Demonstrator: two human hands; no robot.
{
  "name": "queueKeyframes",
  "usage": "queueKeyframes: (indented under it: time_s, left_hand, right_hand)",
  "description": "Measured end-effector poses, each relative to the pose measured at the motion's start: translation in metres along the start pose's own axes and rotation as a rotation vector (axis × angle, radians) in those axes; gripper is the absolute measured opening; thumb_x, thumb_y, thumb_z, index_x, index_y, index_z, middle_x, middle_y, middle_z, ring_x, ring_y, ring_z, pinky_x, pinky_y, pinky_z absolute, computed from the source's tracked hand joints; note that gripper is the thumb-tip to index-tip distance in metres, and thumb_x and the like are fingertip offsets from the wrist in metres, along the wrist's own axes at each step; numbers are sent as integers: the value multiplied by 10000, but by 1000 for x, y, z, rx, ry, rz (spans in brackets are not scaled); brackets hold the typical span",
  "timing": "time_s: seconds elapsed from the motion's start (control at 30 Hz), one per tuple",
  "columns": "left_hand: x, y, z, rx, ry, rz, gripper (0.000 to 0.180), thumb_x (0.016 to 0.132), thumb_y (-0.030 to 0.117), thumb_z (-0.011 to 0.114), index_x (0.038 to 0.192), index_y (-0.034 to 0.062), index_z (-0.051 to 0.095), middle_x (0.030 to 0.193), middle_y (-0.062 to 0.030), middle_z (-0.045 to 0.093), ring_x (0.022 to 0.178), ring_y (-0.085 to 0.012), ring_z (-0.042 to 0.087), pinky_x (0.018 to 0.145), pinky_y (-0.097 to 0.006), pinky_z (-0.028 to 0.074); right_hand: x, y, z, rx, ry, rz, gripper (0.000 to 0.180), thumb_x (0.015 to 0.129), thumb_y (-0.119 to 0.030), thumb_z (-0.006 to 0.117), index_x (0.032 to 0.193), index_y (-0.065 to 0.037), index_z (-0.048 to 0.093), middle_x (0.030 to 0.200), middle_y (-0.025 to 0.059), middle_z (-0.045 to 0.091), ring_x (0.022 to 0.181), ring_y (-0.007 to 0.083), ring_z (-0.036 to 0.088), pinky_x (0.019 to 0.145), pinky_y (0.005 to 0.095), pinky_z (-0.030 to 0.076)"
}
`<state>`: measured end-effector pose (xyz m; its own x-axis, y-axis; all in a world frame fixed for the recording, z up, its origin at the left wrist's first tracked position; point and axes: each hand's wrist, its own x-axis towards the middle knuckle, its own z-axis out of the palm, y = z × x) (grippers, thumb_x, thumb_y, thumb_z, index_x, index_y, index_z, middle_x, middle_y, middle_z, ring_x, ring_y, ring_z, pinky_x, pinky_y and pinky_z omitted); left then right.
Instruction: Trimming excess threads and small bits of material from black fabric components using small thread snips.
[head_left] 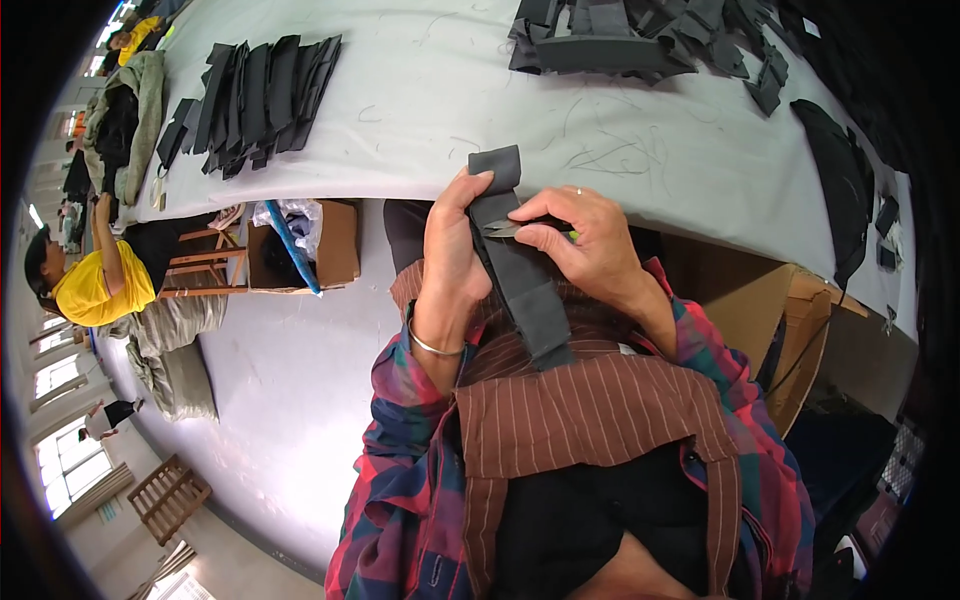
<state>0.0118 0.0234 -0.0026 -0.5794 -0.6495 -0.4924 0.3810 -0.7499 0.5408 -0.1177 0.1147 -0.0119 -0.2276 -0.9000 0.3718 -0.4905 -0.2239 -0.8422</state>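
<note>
Dark grey flat fabric strip (530,300), held in front of the white-covered table's (420,100) near edge, lower end over the brown pinstriped apron (590,415). I see the left hand (455,240) clamped on its upper part, thumb on top. Right hand (590,235), apart from the left, pinches a small metal-bladed tool (500,229) against the strip; probably snips, mostly hidden by fingers. Neat row of dark strips (265,100) far left; loose dark pile (615,55) far right.

- The head view is looking steeply down from head height, facing the worktop (420,120).
- It is hovering near the left hand (455,245) and right hand (592,235), bending outward toward its fisheye rim.
</note>
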Motion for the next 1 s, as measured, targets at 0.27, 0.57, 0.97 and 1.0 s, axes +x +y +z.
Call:
queueKeyframes:
  time_s: [0.27,0.57,0.97,1.0]
  left_hand:
    - [5,-3,-6,8,-30,27,157,907,120,502,982,5,579,875,-117,641,760,-215,639,695,-343,542]
    - [4,-3,-12,98,-28,-4,169,935,186,502,1002,52,580,882,-40,597,793,-144,601,681,-288,507]
    - [-21,-17,-8,478,-303,22,607,883,338,650,1303,-29,410,1090,-168,616,963,-197,630,802,-313,556]
    - [-24,-16,-9,388,-311,-10,652,864,316,676,1330,-37,386,1108,-169,610,978,-196,626,814,-310,554]
  right_hand:
    - [3,-4,-1,-227,15,-155,136,749,-219,740,813,-131,658,705,-7,629,602,221,544,596,339,370]
    - [4,-2,-11,441,82,332,205,804,-145,723,987,-80,656,715,-10,617,687,96,569,648,259,445]
    - [26,9,-31,691,127,342,44,848,-27,675,876,-39,644,789,-61,576,756,23,493,699,192,407]
    - [25,8,-32,681,143,334,44,848,-27,675,876,-39,644,789,-61,576,756,23,493,699,192,407]
